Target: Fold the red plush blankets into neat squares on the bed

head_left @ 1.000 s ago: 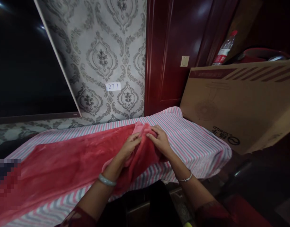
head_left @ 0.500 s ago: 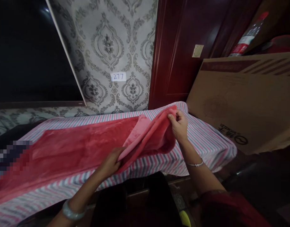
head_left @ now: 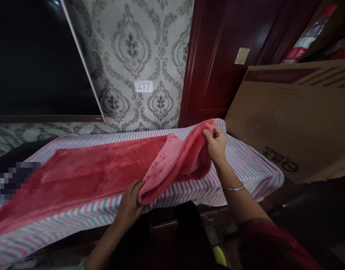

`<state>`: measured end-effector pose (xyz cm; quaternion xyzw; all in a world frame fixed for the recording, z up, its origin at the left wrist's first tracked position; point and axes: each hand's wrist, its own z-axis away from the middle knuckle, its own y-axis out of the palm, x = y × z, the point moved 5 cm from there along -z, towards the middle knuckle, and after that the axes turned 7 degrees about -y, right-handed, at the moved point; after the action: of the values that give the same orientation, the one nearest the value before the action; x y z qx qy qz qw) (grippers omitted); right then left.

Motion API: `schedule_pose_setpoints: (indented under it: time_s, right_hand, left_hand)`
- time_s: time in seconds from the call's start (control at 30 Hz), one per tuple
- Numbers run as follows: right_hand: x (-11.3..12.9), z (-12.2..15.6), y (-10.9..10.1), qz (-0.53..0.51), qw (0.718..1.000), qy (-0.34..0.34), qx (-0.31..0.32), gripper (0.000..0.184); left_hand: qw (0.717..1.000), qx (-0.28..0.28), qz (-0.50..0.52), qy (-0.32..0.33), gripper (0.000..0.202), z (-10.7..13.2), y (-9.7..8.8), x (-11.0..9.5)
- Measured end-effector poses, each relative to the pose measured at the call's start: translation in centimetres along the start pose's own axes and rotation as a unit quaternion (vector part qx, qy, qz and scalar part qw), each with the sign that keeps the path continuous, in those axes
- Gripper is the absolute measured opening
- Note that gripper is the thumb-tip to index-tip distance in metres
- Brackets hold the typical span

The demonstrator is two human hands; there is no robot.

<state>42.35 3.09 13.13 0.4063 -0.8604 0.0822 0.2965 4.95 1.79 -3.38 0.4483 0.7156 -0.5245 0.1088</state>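
Observation:
A long red plush blanket (head_left: pixel 101 168) lies in a folded strip along a striped cloth (head_left: pixel 245 165). Its right end is lifted and folded over, showing a paler pink underside. My right hand (head_left: pixel 216 142) pinches the raised far corner between thumb and fingers. At the near edge of the fold, my left hand (head_left: pixel 131 200) has its fingers closed on the blanket, the fingertips partly hidden by the fabric. A pixelated patch covers part of the blanket's left end.
Beyond the striped cloth are a patterned wall with a "277" label (head_left: pixel 143 86) and a dark television screen (head_left: pixel 42 60). A large cardboard box (head_left: pixel 290 116) stands at the right, with a plastic bottle (head_left: pixel 304 41) behind its top edge. Something yellow (head_left: pixel 219 255) lies low down.
The fold's near edge has turned over and rounded, showing more pink underside. My left hand has shifted slightly down and left; my right hand still grips the corner. The view has shifted a little.

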Motion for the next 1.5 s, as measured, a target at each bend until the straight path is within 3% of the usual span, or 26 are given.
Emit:
schedule_pose_setpoints:
  time_s: [0.13, 0.23, 0.3, 0.5, 0.6, 0.73, 0.93, 1.03, 1.27, 1.4, 1.5]
  right_hand:
    - [-0.2, 0.1, -1.2, 0.006, 1.0, -0.001, -0.023, 0.025]
    - [-0.7, 0.4, -2.8, 0.005, 0.999, 0.015, -0.043, 0.026]
    - [-1.0, 0.6, -3.9, -0.001, 0.998, 0.034, -0.053, 0.027]
    - [-0.5, 0.5, -7.5, -0.038, 0.992, 0.047, -0.106, 0.028]
    - [-0.1, 0.3, -9.4, -0.05, 0.991, 0.049, -0.118, 0.029]
    - [-0.3, 1.7, -12.3, -0.028, 0.989, 0.056, -0.134, 0.034]
    - [-1.1, 6.3, -15.8, 0.02, 0.991, 0.111, -0.068, 0.032]
    - [-1.2, 8.7, -17.1, 0.042, 0.989, 0.138, -0.026, 0.03]
    - [-1.0, 13.3, -19.4, 0.081, 0.974, 0.207, 0.041, 0.039]
    - [0.6, 13.2, -19.5, 0.087, 0.957, 0.236, 0.144, 0.052]
    - [2.0, 11.9, -16.7, 0.083, 0.956, 0.208, 0.188, 0.064]
  left_hand:
    - [0.992, -0.063, 0.095, -0.053, 0.041, -1.8, -1.3, -0.5]
    - [0.967, -0.1, 0.18, -0.147, 0.032, -3.6, -3.1, -0.6]
    - [0.949, -0.115, 0.235, -0.177, 0.029, -5.5, -4.4, -1.2]
    - [0.929, -0.135, 0.33, -0.104, 0.026, -13.9, -8.1, -6.3]
    - [0.928, -0.158, 0.334, -0.047, 0.025, -17.8, -8.9, -9.3]
    - [0.924, -0.16, 0.346, 0.012, 0.023, -21.1, -7.5, -11.5]
    - [0.932, -0.123, 0.341, 0.002, 0.021, -21.9, -3.5, -10.7]
    - [0.938, -0.127, 0.321, 0.028, 0.023, -21.5, -3.2, -11.5]
    - [0.955, -0.096, 0.243, 0.141, 0.021, -21.6, -2.9, -16.4]
    - [0.96, -0.064, 0.203, 0.183, 0.024, -21.5, -1.9, -19.4]
    - [0.96, -0.041, 0.163, 0.223, 0.026, -21.0, -0.8, -22.0]
